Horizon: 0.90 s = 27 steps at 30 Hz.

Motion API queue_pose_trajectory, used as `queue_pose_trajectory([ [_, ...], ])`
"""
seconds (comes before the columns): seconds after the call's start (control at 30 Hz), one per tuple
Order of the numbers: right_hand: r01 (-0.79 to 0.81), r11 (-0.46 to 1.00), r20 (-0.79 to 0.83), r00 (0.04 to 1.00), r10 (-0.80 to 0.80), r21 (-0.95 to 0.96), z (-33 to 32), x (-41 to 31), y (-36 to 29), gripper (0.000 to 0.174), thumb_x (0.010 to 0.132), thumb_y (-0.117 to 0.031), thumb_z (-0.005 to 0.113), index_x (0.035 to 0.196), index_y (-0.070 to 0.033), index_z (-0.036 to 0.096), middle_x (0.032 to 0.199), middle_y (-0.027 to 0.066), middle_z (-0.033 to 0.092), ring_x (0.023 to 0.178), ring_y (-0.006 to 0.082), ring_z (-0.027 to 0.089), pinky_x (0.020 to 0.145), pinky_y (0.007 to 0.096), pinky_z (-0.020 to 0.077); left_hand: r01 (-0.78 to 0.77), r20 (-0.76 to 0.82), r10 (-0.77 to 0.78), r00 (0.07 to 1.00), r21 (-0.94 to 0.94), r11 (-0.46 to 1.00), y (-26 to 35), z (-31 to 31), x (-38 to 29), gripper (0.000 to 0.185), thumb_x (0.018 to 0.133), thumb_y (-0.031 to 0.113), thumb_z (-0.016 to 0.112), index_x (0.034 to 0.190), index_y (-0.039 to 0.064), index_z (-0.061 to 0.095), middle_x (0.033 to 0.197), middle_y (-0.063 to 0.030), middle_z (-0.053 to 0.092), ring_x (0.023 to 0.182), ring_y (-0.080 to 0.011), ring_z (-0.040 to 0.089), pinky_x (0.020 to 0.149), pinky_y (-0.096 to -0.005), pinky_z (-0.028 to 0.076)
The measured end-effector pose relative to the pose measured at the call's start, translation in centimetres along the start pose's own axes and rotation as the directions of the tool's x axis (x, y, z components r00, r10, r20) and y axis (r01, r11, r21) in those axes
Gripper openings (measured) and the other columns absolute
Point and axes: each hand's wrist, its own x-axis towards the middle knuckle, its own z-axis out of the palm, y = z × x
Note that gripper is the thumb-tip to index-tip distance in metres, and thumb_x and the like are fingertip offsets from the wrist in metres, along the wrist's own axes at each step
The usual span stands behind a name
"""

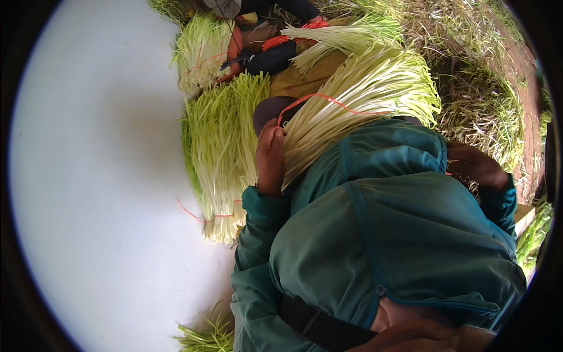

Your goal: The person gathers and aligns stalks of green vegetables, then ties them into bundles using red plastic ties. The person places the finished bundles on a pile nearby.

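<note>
My left hand [270,152] pinches one end of a red plastic tie strip [336,102] between thumb and fingers. From there the strip runs loosely over a large, loose bundle of long, pale leafy stalks [352,94], probably garlic chives, lying across my lap. The stalks are whitish toward my left hand and yellow-green at the far ends. My right hand [477,167] is beside my hip at the right, slightly blurred. Its fingertips are hidden behind my green jacket [396,220], so whatever it holds cannot be seen.
Tied bundles of stalks [224,154] stand along a white wall [101,145] at my left. Another tied bundle [204,53] is farther up. A person [264,6] sits across from me, near a black bag [272,57]. Heaped leaf trimmings [479,110] cover the ground at right.
</note>
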Motion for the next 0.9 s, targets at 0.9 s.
queue_pose_trajectory([
  [0.9, 0.503, 0.552, 0.526, 0.84, -0.131, -0.665, 6.9, 18.9, 0.8, 0.041, 0.103, -0.028, 0.032, 0.13, -0.002, 0.049, 0.132, 0.02, 0.05, 0.122, 0.034, 0.048, 0.105, 0.0401, 0.0364, 0.134, -0.07, -0.15, 0.986, -0.189, 0.973, -2.7, 1.0, 1.7, 0.024, 0.099, 0.019, 0.047, 0.089, 0.002, 0.061, 0.097, -0.0065, 0.063, 0.088, -0.0123, 0.053, 0.084, -0.027, 0.043],
])
